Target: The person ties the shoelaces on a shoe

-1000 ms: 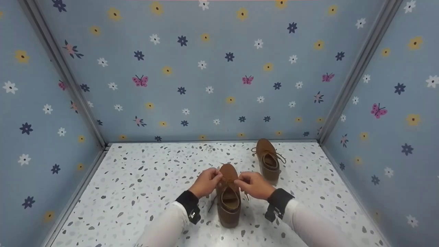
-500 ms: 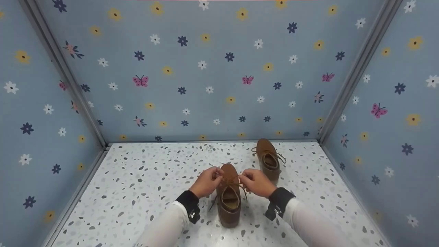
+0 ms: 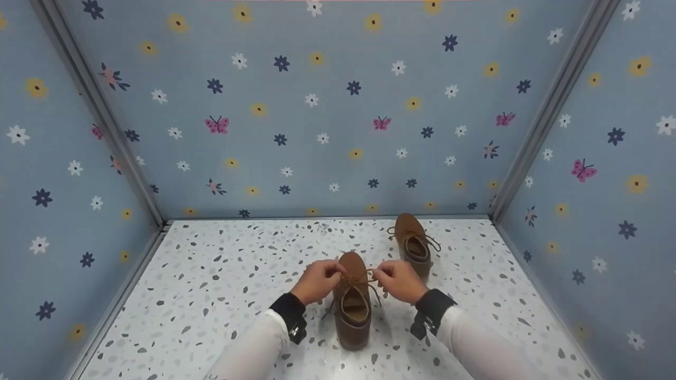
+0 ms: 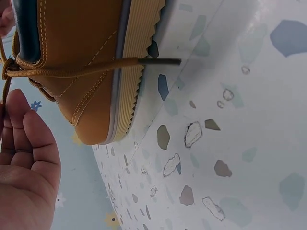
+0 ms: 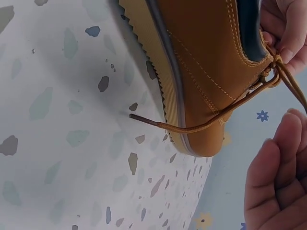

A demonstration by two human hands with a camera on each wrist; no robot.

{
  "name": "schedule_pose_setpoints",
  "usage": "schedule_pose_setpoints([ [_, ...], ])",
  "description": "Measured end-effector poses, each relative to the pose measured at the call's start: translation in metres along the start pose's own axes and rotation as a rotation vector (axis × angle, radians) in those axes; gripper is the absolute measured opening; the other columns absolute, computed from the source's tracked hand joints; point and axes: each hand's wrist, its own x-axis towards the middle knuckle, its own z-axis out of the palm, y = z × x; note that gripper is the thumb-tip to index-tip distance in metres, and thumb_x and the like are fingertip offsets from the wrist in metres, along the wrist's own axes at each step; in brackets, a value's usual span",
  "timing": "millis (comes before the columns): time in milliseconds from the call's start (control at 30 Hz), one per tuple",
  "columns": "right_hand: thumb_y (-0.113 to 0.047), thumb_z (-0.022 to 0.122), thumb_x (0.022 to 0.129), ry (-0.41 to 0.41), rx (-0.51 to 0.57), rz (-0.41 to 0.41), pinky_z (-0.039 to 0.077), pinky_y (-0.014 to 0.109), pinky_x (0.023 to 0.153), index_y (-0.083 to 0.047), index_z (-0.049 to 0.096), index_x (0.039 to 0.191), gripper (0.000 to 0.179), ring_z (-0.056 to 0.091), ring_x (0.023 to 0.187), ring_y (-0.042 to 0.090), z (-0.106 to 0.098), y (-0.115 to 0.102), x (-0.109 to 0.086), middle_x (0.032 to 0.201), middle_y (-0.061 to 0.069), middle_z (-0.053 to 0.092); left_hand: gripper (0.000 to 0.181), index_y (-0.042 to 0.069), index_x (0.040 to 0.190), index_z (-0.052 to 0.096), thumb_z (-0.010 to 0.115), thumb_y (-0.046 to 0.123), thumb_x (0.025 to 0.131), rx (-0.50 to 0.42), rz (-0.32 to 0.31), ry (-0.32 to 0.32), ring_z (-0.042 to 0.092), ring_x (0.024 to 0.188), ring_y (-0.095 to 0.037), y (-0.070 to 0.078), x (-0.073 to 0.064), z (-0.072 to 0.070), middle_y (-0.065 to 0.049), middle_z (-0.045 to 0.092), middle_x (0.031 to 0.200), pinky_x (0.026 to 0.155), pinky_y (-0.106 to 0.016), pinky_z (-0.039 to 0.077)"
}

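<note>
A brown leather lace-up shoe (image 3: 353, 333) stands on the floor with its toe pointing away from me. On its left, my left hand (image 3: 316, 282) pinches a lace loop close to the knot. My right hand (image 3: 401, 283) pinches another loop, stretched out to the shoe's right. In the left wrist view a brown shoelace (image 4: 86, 72) with a dark tip hangs down the shoe's side, above the left fingers (image 4: 41, 132). From the knot (image 5: 277, 64) in the right wrist view, laces run toward my right hand; its fingertips' grip lies partly beyond the frame edge.
The matching brown shoe (image 3: 409, 227) stands farther off to the right, near the back wall, with its laces in a bow. Blue flowered panels (image 3: 338, 116) with grey corner posts enclose the speckled white floor (image 3: 227, 264) on three sides.
My right hand has drawn slightly to the right, and the loop it pinches has lengthened beside the shoe. The left hand stays almost in place. The shoe has not moved.
</note>
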Motion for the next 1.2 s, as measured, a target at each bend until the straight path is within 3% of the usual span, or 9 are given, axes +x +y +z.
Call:
schedule_pose_setpoints([
  [100,-0.018,0.063,0.103,0.013,-0.008,0.015,0.055,0.025,0.061,-0.018,0.078,0.083,0.026,0.064,0.061,0.006,0.001,0.0,-0.001,0.072,0.0,0.07,0.02,0.009,0.106,0.078,0.058,0.008,0.1,0.007,0.004,0.008,0.06,0.079,-0.007,0.0,-0.002,0.0,-0.006,0.076,0.101,0.074,-0.025,0.052],
  [333,-0.008,0.063,0.1,-0.004,0.029,-0.018,0.052,0.022,0.058,-0.011,0.08,0.111,0.02,0.061,0.061,0.004,0.006,0.0,0.0,0.079,0.008,0.074,0.006,0.015,0.096,0.076,0.07,0.014,0.098,0.022,-0.012,0.008,0.063,0.078,-0.007,-0.001,-0.004,0.0,0.0,0.073,0.089,0.072,-0.025,0.054],
  [500,-0.01,0.07,0.098,-0.008,-0.005,-0.029,0.054,0.022,0.059,-0.008,0.08,0.102,0.011,0.064,0.061,0.004,0.006,0.0,0.0,0.079,0.003,0.074,0.005,0.016,0.096,0.076,0.072,0.017,0.098,0.026,-0.023,-0.007,0.064,0.079,-0.007,-0.001,-0.004,-0.001,0.001,0.073,0.089,0.073,-0.026,0.054],
  [700,-0.019,0.078,0.094,-0.024,-0.037,-0.016,0.054,0.024,0.057,-0.014,0.079,0.088,0.008,0.071,0.064,0.019,0.001,0.0,0.0,0.078,-0.001,0.075,0.004,0.016,0.096,0.077,0.074,0.018,0.097,0.053,-0.015,-0.014,0.066,0.081,-0.007,0.001,-0.003,-0.003,0.003,0.074,0.09,0.076,-0.027,0.056],
  [933,-0.025,0.082,0.091,-0.01,-0.14,-0.037,0.052,0.023,0.057,-0.021,0.075,0.079,0.014,0.062,0.058,0.003,-0.006,-0.002,0.002,0.071,-0.005,0.072,0.004,0.017,0.093,0.076,0.074,0.018,0.097,0.104,0.031,-0.014,0.066,0.08,-0.005,0.005,-0.001,-0.006,0.004,0.075,0.089,0.076,-0.027,0.056],
  [1200,-0.018,0.076,0.096,-0.045,-0.159,-0.067,0.051,0.023,0.054,-0.015,0.068,0.085,0.014,0.062,0.057,0.003,-0.015,-0.007,0.003,0.07,-0.003,0.072,0.009,0.017,0.094,0.077,0.07,0.013,0.099,0.153,0.057,0.001,0.065,0.08,-0.006,0.009,-0.001,-0.011,0.002,0.076,0.092,0.075,-0.027,0.056],
])
